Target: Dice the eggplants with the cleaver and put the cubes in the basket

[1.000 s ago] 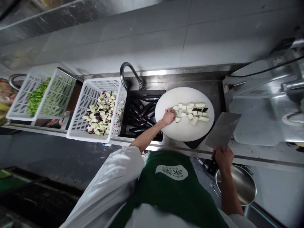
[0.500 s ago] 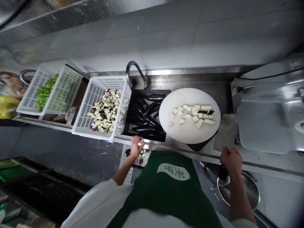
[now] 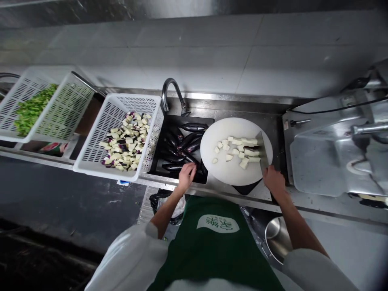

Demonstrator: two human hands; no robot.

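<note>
My right hand (image 3: 273,180) grips a cleaver (image 3: 263,150) by its handle. Its blade stands on edge at the right side of the cut pieces on the round white cutting board (image 3: 236,174). Peeled-looking pale eggplant strips and cubes (image 3: 242,151) lie across the board's middle, a few with dark skin. Over the front edge of the black sink basin hovers my left hand (image 3: 187,176), fingers loosely curved and nothing visible in them. Below and beyond it, several whole dark eggplants (image 3: 189,139) fill the basin (image 3: 209,121).
Left of the basin, a white slotted basket (image 3: 104,133) holds eggplant chunks (image 3: 129,141); another basket (image 3: 65,113) stands near chopped greens (image 3: 33,109). A curved faucet (image 3: 165,93) rises behind the basin. At right is a metal machine with a tray (image 3: 318,165); a steel pot (image 3: 277,238) sits below.
The cleaver has moved left from beside the board onto it, its blade turned upright by the cut pieces. My left hand has moved right and up, over the basin's front edge.
</note>
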